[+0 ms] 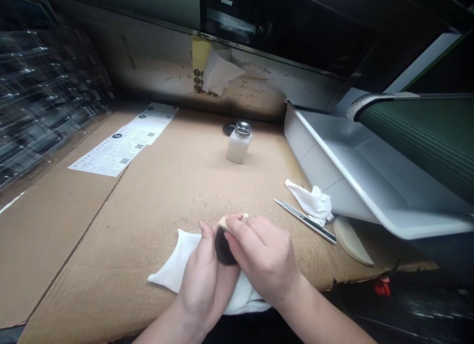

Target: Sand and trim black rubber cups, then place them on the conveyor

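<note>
Near the front edge of the cardboard, my left hand [205, 280] holds a dark rounded object [224, 248], cupped against its palm. My right hand [262, 250] pinches a small pale piece [222, 222] against the top of that object; most of the piece is covered by the fingers. A white cloth [172, 265] lies beneath both hands, spreading out to the left and below. What the dark object is cannot be made out.
A square bottle with metal cap [239, 145] stands mid-table. Right of the hands lie a utility knife [305, 220], crumpled white cloth [314, 202] and pale curved piece [351, 240], beside a grey tray [329, 161]. Printed sheets [126, 141] and stacked clear plastic trays [44, 87] are left.
</note>
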